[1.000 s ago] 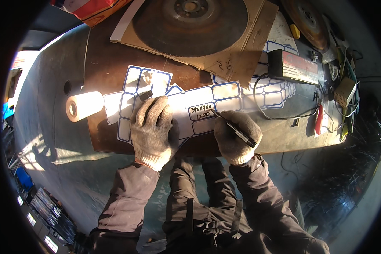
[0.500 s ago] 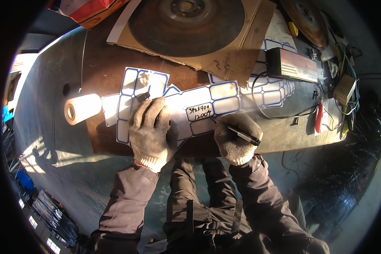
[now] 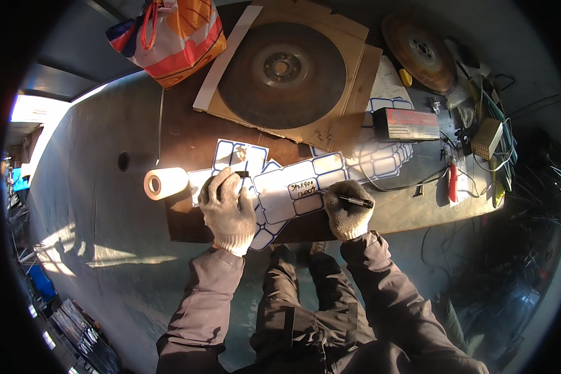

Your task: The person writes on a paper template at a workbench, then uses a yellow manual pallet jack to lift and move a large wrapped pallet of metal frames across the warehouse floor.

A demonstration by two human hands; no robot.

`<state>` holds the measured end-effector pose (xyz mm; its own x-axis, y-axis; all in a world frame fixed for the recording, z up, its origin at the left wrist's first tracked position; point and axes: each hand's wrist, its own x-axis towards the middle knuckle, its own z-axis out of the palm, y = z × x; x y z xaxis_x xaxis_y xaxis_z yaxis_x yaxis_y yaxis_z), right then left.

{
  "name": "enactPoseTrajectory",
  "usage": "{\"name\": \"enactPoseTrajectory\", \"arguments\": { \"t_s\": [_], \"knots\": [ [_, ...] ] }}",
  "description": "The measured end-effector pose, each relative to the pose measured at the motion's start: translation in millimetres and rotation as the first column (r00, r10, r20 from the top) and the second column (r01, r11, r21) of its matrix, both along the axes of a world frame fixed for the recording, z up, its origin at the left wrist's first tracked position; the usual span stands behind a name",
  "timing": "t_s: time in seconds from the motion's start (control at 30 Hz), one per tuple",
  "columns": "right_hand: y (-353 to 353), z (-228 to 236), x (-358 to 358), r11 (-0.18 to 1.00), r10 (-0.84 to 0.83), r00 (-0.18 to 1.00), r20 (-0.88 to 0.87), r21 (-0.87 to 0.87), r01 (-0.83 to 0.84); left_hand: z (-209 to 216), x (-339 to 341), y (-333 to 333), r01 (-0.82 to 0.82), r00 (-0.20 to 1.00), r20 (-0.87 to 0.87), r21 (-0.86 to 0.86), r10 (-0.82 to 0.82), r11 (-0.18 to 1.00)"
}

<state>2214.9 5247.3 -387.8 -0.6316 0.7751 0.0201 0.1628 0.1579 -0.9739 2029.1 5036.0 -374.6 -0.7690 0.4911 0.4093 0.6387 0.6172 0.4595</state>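
Surface: dark brown desk in hard low sunlight, long shadows; grey floor below it.
View: head camera, looking straight down; the person's own forearms in grey sleeves enter from the lower edge.
Label sheets: white sticker sheets with blue-bordered blank cells, lying flat across the desk middle, overlapping one another; one cell carries handwriting.
Left hand: gloved left hand, fingers spread flat and pressing down on the left end of the sheets; a small dark object shows at its fingertips, cannot tell what.
Right hand: gloved right hand, fingers curled and pinching a black marker; the marker lies nearly level, tip pointing left, just beside the handwritten cell.
Tape roll: white roll on its side at the desk's left edge, just beside the left hand, not touching.
Rear of desk: large dark saw disc on a sheet of cardboard; second rusty disc further right.
Right of desk: dark oblong box, small tan box, tangled cables, red-handled tool.
Far left corner: striped orange, white and blue bag.
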Motion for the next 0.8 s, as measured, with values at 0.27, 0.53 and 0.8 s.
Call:
{"name": "enactPoseTrajectory", "arguments": {
  "t_s": [0.27,0.53,0.8],
  "knots": [
    [-0.4,-4.0,2.1,0.999,-0.003,1.0,0.007,0.033,0.003,14.5,-38.3,14.7,0.171,0.977,0.166,-0.232,-0.134,0.958],
    [23.6,61.8,-2.3,0.775,-0.111,0.992,-0.057,-0.63,0.05,66.7,1.8,5.7,0.179,0.881,0.429,0.091,-0.201,0.98],
    [40.1,138.2,3.1,0.752,0.314,0.947,-0.075,-0.59,-0.296,117.4,75.9,21.3,0.089,0.782,0.613,0.067,-0.112,0.994]
  ]
}}
